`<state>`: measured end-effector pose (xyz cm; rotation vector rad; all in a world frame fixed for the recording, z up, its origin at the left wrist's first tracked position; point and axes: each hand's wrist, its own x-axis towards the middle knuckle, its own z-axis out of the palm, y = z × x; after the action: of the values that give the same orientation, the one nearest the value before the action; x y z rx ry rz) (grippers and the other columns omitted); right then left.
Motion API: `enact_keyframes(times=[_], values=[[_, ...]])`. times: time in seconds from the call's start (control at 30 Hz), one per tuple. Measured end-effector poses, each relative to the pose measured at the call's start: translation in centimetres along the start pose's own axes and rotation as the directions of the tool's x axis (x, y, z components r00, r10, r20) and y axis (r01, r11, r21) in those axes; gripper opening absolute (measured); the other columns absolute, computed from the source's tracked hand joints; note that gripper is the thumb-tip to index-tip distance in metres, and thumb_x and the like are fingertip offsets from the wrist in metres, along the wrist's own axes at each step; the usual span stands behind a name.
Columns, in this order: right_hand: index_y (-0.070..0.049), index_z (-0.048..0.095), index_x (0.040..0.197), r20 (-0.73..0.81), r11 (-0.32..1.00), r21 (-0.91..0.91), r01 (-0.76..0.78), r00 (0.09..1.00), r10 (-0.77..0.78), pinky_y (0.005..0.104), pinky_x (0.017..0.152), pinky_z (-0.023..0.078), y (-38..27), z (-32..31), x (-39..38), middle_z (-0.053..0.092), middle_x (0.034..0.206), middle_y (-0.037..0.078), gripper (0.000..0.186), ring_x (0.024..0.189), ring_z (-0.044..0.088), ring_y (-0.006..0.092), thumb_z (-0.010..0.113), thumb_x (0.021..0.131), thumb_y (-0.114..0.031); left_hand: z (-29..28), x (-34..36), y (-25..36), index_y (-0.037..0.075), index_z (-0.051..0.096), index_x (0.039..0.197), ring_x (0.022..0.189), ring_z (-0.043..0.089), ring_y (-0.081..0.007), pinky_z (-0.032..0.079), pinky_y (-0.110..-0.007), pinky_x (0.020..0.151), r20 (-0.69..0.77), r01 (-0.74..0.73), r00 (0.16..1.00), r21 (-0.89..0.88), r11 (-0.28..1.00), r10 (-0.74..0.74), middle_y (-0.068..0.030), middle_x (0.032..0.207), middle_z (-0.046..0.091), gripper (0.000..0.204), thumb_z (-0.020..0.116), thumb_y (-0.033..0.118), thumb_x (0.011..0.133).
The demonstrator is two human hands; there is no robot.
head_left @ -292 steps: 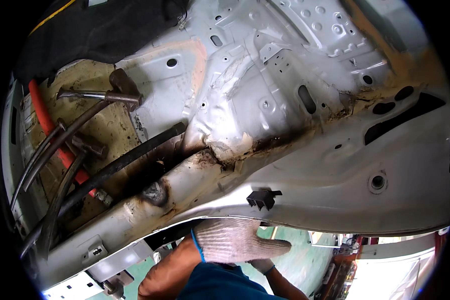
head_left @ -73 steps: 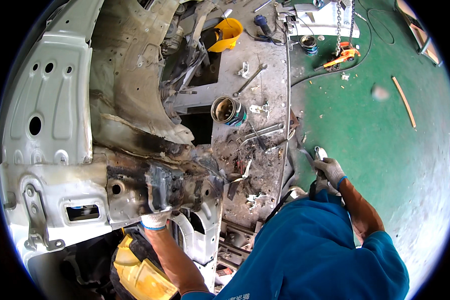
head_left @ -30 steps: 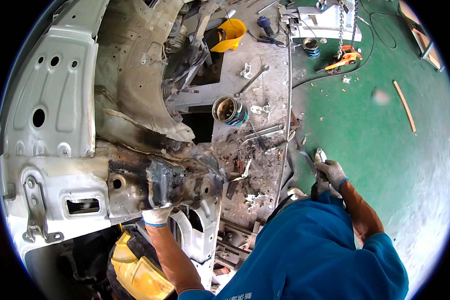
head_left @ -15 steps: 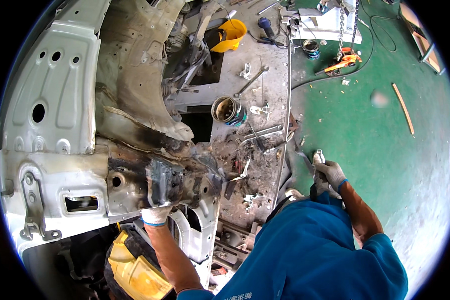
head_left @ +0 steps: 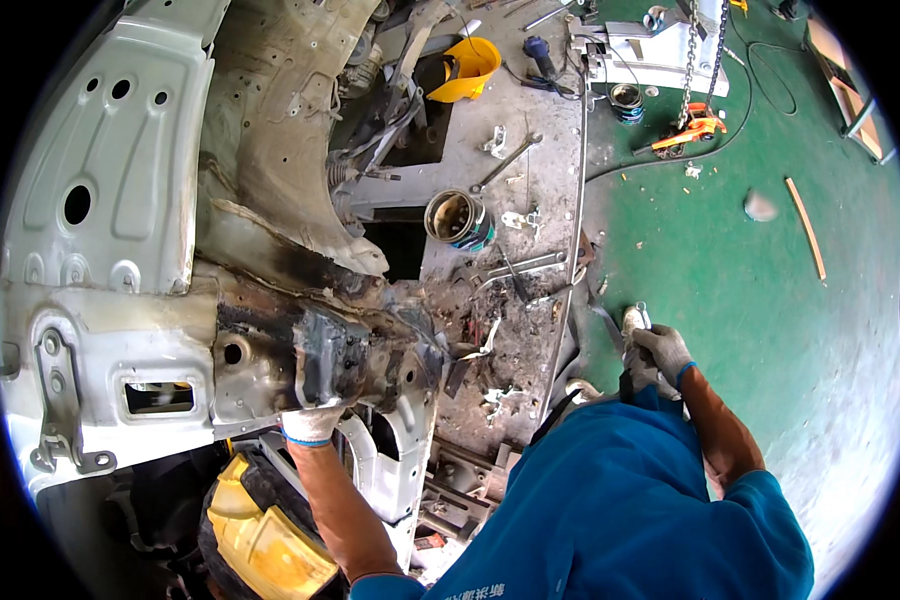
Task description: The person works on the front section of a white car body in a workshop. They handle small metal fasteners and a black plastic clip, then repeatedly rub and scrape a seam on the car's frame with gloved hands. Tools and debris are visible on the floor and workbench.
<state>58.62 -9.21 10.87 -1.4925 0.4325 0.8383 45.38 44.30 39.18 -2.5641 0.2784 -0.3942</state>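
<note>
**Gripping the rusted bracket**

Head view: my gloved left hand point(head_left: 312, 422) was clamped on the lower edge of the blackened, rusted bracket point(head_left: 332, 355) at the near end of the grey car body panel point(head_left: 110, 180). My gloved right hand point(head_left: 658, 352), well apart over the green floor point(head_left: 770, 300), was closed round a small metal tool point(head_left: 638, 318). An open tin can point(head_left: 458, 218) stood on the littered steel plate point(head_left: 540, 200) between them.

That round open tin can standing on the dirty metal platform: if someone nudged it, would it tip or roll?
The round open tin can stands upright on the grey metal platform, about as wide as it is tall, so a light nudge would probably slide it rather than tip it. Knocked onto its side, its round wall would likely roll. It looks rigid. How full it is I cannot tell, so its weight stays uncertain.
</note>
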Motion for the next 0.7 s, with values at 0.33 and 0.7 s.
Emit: enact_keyframes(times=[0.33,0.7], values=[[-0.002,0.069,0.084,0.012,1.0,-0.014,0.003,1.0,-0.003,0.0289,0.057,0.045,1.2,0.1,0.6,0.063,0.071,0.004,0.03,0.061,0.057,0.0126,0.072,0.089,-0.032,-1.6,2.6,2.8,0.004,0.065,0.132,0.118,0.067,-0.0333,0.052,-0.041,0.107,-0.075,0.103,0.99,-0.206,0.973,-0.121,-0.0133,0.129,0.071,0.063,0.088,0.025,0.077],[-0.001,0.068,0.085,0.009,1.0,-0.013,-0.007,1.0,0.008,0.0283,0.056,0.044,0.7,-0.4,-0.4,0.063,0.072,0.003,0.032,0.061,0.056,0.0121,0.07,0.093,-0.031,0.5,1.7,1.8,0.008,0.059,0.143,0.124,0.065,-0.0279,0.045,-0.04,0.116,0.049,0.196,0.98,-0.425,0.884,-0.194,-0.0072,0.135,0.069,0.066,0.082,0.027,0.084]])
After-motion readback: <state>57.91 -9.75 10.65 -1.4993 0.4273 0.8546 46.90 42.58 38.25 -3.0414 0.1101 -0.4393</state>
